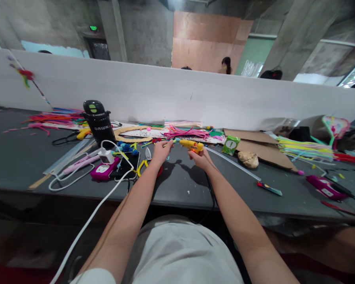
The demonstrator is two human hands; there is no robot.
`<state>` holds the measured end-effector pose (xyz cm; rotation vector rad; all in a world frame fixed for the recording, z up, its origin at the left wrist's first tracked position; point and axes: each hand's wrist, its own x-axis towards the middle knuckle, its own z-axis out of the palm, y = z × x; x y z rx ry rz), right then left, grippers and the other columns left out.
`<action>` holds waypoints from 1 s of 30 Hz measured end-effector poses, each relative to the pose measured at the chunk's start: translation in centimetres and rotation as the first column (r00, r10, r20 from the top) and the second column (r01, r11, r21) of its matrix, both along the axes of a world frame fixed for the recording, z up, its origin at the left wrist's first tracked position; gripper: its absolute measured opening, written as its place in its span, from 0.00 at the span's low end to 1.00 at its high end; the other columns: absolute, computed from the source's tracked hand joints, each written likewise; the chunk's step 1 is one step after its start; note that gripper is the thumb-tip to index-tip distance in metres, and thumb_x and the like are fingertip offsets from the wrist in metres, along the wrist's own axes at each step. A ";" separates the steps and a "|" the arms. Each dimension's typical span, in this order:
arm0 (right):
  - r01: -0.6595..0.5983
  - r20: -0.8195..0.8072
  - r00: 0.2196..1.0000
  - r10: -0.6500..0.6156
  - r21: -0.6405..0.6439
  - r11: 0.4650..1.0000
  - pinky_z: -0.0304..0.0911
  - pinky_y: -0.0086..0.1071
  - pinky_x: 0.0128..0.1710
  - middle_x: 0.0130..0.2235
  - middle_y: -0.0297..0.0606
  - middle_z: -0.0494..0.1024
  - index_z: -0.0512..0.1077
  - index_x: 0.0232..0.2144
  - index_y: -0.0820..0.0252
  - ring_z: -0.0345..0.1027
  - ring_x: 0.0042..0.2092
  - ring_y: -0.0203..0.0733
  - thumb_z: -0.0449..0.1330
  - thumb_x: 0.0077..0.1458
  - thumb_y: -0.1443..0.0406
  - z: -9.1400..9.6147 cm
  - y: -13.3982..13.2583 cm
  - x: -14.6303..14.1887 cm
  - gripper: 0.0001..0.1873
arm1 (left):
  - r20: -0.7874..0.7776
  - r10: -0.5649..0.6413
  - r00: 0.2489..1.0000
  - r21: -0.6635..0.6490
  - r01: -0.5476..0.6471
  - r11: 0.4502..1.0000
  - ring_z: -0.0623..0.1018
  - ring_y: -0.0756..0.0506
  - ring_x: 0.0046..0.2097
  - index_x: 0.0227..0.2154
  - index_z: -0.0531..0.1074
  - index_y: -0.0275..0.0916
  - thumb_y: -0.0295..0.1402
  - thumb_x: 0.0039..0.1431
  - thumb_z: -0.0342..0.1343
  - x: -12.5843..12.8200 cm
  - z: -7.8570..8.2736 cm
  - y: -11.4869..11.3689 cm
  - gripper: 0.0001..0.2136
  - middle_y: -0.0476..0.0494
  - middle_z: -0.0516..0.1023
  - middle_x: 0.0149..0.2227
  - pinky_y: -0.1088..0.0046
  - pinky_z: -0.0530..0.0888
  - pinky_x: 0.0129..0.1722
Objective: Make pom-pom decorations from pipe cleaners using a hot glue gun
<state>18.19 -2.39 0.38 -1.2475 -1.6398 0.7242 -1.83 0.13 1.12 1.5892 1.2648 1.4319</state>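
Observation:
My right hand (198, 157) is closed around the grip of a yellow glue gun (191, 145), whose nozzle points left. A black cord runs from the gun down along my right forearm. My left hand (161, 152) is raised beside the nozzle, its fingers pinched on a small piece that is too small to name. Both hands hover just above the dark grey table (177, 185). Red-handled scissors (159, 170) lie under my left wrist.
A black bottle (99, 122), a phone (127, 165), a pink device (102, 171) and a white charger cable (85, 227) lie at left. Pipe cleaners (183, 132), a green packet (230, 145), cardboard (266, 152) and a white partition wall (177, 94) stand behind.

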 end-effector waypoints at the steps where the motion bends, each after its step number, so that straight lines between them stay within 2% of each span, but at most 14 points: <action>1: -0.001 0.003 1.000 0.001 0.001 1.000 0.56 0.29 0.26 0.21 0.32 0.69 0.69 0.23 0.59 0.61 0.25 0.36 0.56 0.48 0.57 0.0 0.0 0.0 0.11 | -0.001 -0.002 1.000 0.002 0.002 1.000 0.60 0.52 0.19 0.22 0.73 0.35 0.52 0.54 0.53 0.0 0.0 0.0 0.22 0.52 0.62 0.16 0.76 0.56 0.20; 30: 0.010 -0.002 1.000 -0.010 -0.025 1.000 0.54 0.28 0.23 0.20 0.32 0.67 0.67 0.21 0.59 0.59 0.23 0.35 0.56 0.47 0.59 1.2 -0.9 -0.1 0.10 | 0.024 -0.013 1.000 -0.014 0.013 1.000 0.61 0.52 0.19 0.21 0.73 0.36 0.51 0.55 0.53 0.0 0.1 0.0 0.22 0.52 0.63 0.16 0.75 0.56 0.19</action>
